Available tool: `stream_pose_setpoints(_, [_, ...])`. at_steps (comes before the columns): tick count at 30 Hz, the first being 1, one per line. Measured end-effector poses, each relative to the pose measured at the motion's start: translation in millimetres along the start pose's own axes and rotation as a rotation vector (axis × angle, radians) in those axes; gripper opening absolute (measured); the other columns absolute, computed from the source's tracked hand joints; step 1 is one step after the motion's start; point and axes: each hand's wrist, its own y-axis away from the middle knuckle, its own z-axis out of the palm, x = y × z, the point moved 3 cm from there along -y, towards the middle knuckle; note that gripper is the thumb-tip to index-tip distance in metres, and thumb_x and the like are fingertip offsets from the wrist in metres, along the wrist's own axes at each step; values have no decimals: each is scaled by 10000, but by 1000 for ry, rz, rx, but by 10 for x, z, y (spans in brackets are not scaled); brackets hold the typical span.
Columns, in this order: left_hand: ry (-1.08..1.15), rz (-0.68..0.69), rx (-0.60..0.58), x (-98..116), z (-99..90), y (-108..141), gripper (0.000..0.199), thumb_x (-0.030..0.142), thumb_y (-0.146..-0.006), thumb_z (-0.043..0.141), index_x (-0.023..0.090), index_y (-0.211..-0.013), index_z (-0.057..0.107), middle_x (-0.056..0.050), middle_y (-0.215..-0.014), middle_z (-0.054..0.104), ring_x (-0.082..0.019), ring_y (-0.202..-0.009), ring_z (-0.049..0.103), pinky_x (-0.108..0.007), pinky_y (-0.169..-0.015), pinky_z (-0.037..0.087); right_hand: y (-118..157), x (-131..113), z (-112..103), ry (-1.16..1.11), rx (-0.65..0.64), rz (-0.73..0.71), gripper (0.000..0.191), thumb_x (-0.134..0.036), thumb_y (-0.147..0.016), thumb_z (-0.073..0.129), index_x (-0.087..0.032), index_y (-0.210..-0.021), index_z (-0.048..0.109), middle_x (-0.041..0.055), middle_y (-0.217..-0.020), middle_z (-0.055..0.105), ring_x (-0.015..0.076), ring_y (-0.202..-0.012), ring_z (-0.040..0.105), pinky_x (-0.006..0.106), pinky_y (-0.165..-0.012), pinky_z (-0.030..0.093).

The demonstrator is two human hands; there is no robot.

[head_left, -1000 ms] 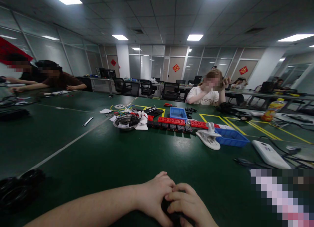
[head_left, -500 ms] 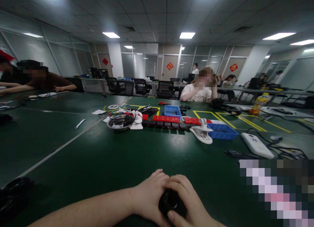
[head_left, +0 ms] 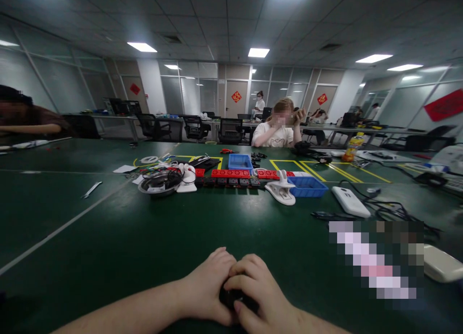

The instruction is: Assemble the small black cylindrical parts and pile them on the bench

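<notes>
At the near edge of the green table (head_left: 152,237), my left hand (head_left: 210,283) and my right hand (head_left: 258,288) close together around a glossy black rounded object (head_left: 235,298). It has a hollow in its top, but its kind is not clear. My left fingers wrap its far left side. My right fingers curl over its top, with the thumb pressed to the near side, so most of it is hidden. The hands touch each other.
Mid-table stand a metal bowl of wires (head_left: 159,184), a row of red and black modules (head_left: 231,176), white clips (head_left: 282,189), blue bins (head_left: 307,186) and a white power bank (head_left: 350,201) among cables. A wrench (head_left: 91,189) lies left. A person (head_left: 277,131) sits opposite.
The view has swung to the right. My right fingers have come further over the black object, covering more of its hollow. Both hands still hold it.
</notes>
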Motion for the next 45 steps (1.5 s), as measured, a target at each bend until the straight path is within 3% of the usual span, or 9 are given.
stream_pose_setpoints(4, [23,2,-16,-3,-35,-2,506,377,-559,705,232,-1001,504,11,-963,549,-205,-917,514,-469,-1047,177,-37,-59,-41,-10,-9,-76,282,-120,-665,413,-216,-882,567,18,-926,626,175,-888,525,367,-834,400])
stream_pose_setpoints(10, [65,29,-30,-42,-28,5,581,369,-561,712,248,-1085,493,1,-1029,565,-224,-968,518,-484,-1062,119,-15,-43,-25,49,-124,-106,233,-91,-632,418,-238,-751,554,-36,-985,659,187,-1001,534,447,-982,290])
stream_pose_setpoints(14, [67,47,-17,-56,-19,15,635,420,-580,704,273,-1150,469,-19,-1128,540,-252,-1040,486,-506,-1057,108,24,-11,-21,79,-75,-144,268,-112,-649,429,-238,-843,566,0,-1073,625,216,-1065,501,463,-996,273])
stream_pose_setpoints(18, [86,40,42,-47,-30,35,804,507,-539,717,237,-1225,395,-61,-1188,496,-277,-1088,452,-531,-1046,130,49,49,-20,52,52,-53,254,-259,-767,486,-192,-1012,504,87,-1079,566,229,-1015,504,423,-921,368])
stream_pose_setpoints(23, [48,-5,123,-34,-4,29,733,551,-492,730,185,-1072,472,-41,-986,543,-232,-936,510,-478,-1039,211,58,117,32,64,123,74,378,-508,-825,455,-177,-998,508,82,-924,541,209,-835,522,347,-731,457])
stream_pose_setpoints(29, [-83,-19,149,-65,61,-2,543,504,-503,729,184,-877,499,-14,-879,510,-207,-868,482,-383,-972,323,27,107,64,138,67,93,178,-282,-776,526,-181,-922,537,64,-867,528,202,-801,506,351,-693,451])
stream_pose_setpoints(40, [-29,35,7,-65,-67,-17,394,414,-541,736,216,-832,560,17,-897,512,-192,-861,505,-405,-968,320,-57,-17,-49,50,-46,-86,401,-53,-745,376,-233,-1061,543,37,-1016,609,198,-932,503,368,-795,452])
stream_pose_setpoints(45, [-33,60,-2,-84,-59,-7,404,480,-583,706,219,-865,581,1,-951,521,-213,-914,500,-424,-989,287,-46,-26,-24,17,-89,-129,337,-59,-742,418,-224,-1004,552,18,-1043,618,186,-1004,507,367,-904,401])
